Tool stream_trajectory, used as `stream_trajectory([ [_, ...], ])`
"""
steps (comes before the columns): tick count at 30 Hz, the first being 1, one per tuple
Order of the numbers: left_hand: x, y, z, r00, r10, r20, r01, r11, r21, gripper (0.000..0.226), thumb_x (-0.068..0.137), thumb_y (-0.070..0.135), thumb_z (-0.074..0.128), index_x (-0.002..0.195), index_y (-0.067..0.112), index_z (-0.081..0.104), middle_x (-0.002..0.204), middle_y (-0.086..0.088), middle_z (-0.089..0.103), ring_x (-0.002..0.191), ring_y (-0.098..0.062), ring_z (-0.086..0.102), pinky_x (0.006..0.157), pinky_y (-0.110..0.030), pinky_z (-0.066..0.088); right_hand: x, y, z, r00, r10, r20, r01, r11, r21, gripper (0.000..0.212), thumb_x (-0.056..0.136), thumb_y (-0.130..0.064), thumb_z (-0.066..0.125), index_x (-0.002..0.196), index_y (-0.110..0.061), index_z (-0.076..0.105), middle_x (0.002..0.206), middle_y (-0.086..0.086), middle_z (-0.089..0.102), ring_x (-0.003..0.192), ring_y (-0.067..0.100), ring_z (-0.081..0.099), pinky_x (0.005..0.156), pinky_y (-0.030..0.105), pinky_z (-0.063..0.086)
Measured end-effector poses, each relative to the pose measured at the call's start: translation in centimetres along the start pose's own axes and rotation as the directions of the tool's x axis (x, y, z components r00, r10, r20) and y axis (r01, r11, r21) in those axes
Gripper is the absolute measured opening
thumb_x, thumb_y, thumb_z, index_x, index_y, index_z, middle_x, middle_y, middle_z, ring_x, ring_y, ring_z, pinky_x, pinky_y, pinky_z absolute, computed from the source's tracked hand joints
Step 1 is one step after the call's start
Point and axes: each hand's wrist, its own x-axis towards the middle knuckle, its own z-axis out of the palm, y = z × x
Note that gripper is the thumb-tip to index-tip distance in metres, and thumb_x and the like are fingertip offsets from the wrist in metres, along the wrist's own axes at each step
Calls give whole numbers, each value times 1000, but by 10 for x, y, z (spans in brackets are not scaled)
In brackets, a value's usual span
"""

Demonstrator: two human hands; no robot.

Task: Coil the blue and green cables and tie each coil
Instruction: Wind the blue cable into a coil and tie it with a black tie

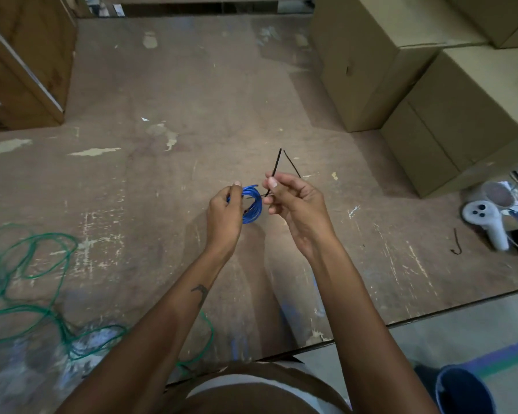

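The blue cable [253,204] is wound into a small tight coil, held above the worn brown table [162,100] by my left hand [225,209], whose fingers pinch its left side. My right hand [293,201] pinches a thin black tie [277,162] just right of the coil; the tie's two ends stick up in a V above my fingers, and its lower part runs toward the coil. The green cable [27,282] lies loose and tangled on the table at the near left, with one strand passing under my left forearm.
Cardboard boxes [401,70] stand stacked at the back right, and a brown box [21,70] at the back left. A second black tie [455,242] lies at the right, beside a white handheld controller [488,222]. A blue bucket [461,389] sits on the floor below the table edge.
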Motion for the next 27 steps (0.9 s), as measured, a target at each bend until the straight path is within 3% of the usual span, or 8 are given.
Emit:
stream_trajectory([
  [5, -12, 26, -31, 997, 61, -41, -62, 998, -7, 54, 100, 53, 45, 82, 7, 68, 68, 1, 60, 65, -18, 55, 68, -41, 49, -24, 3, 30, 992, -112, 56, 120, 977, -174, 19, 96, -2, 73, 110, 8, 67, 100, 23, 80, 62, 19, 70, 59, 29, 56],
  [9, -22, 38, -54, 994, 105, -44, -104, 994, 16, 48, 103, 53, 45, 82, 15, 67, 71, 1, 62, 67, -17, 57, 70, -42, 50, -39, 11, 49, 976, -213, 51, 216, 904, -369, 13, 93, -12, 80, 100, -3, 76, 94, 8, 80, 64, 10, 63, 63, 26, 50],
  [11, -27, 41, -64, 992, 115, -49, -115, 993, 3, 41, 102, 54, 49, 83, 18, 58, 75, 0, 62, 70, -18, 59, 73, -44, 51, -45, 15, 57, 937, -346, 50, 324, 804, -499, 9, 87, -19, 86, 94, -15, 82, 98, 4, 72, 68, 6, 54, 70, 23, 47],
  [13, -32, 43, -70, 996, 75, -38, -79, 992, -96, 32, 100, 51, 55, 93, 20, 53, 79, 1, 64, 68, -15, 61, 71, -39, 52, -51, 18, 64, 877, -472, 91, 440, 711, -548, 8, 85, -19, 87, 92, -22, 84, 105, 6, 61, 83, 8, 56, 75, 24, 47],
  [17, -41, 44, -77, 997, -34, 73, 59, 921, -384, 22, 106, 29, 59, 100, 11, 49, 64, 8, 58, 56, -9, 52, 59, -25, 45, -60, 28, 74, 719, -646, 257, 639, 470, -609, 14, 92, -6, 76, 91, -19, 81, 127, 6, 60, 121, 24, 61, 92, 33, 52],
  [20, -46, 49, -84, 987, -32, 158, 108, 861, -498, 26, 106, 16, 54, 80, 10, 53, 64, -2, 47, 56, -12, 43, 55, -25, 38, -66, 30, 77, 629, -660, 410, 718, 293, -631, 17, 98, -6, 60, 98, -9, 77, 134, 7, 67, 122, 28, 65, 93, 40, 57],
  [22, -47, 52, -88, 981, -39, 190, 136, 838, -528, 31, 104, 11, 51, 73, 12, 53, 66, -4, 42, 58, -14, 40, 55, -26, 37, -68, 29, 80, 571, -667, 480, 735, 153, -661, 15, 98, -6, 61, 101, -5, 76, 129, 9, 70, 117, 28, 66, 90, 41, 57],
  [27, -52, 58, -100, 951, -60, 303, 194, 879, -435, 27, 102, 14, 47, 77, 8, 58, 70, -7, 46, 65, -16, 45, 62, -30, 40, -76, 30, 85, 493, -688, 532, 714, -29, -700, 13, 97, -6, 70, 108, -3, 77, 122, 11, 71, 113, 26, 63, 88, 31, 55],
])
